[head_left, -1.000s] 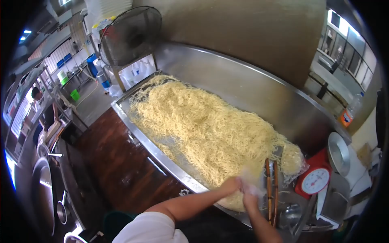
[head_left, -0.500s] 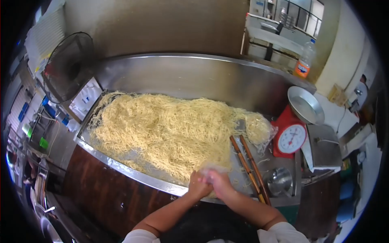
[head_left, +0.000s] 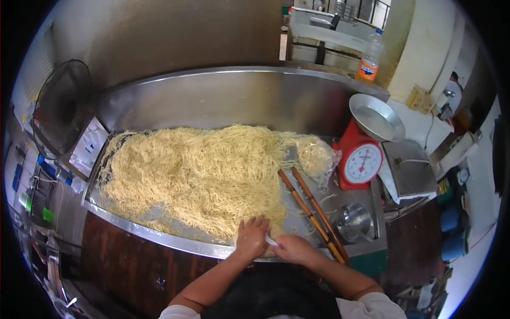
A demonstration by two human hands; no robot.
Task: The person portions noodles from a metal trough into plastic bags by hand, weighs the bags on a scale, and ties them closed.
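Observation:
A wide heap of pale yellow noodles (head_left: 196, 175) covers much of the metal tray (head_left: 154, 232). At the heap's front edge my left hand (head_left: 252, 237) lies with its fingers spread, beside a clear plastic bag (head_left: 264, 245). My right hand (head_left: 291, 249) is closed on the bag's twisted end, close to my left hand. The bag itself is partly hidden by my hands. Two wooden sticks (head_left: 313, 212) lie side by side to the right, near a filled bag of noodles (head_left: 317, 157).
A red scale (head_left: 359, 160) with a metal pan stands at the right, and a round metal bowl (head_left: 355, 222) sits before it. Behind are an orange-labelled bottle (head_left: 370, 58) and a metal box (head_left: 409, 167). A fan (head_left: 62, 109) stands at the left. A person is partly visible far right.
My hands have moved slightly apart. The left has spread its fingers at the noodles, and the right now grips the twisted plastic. The whole view has shifted, with the tray further left.

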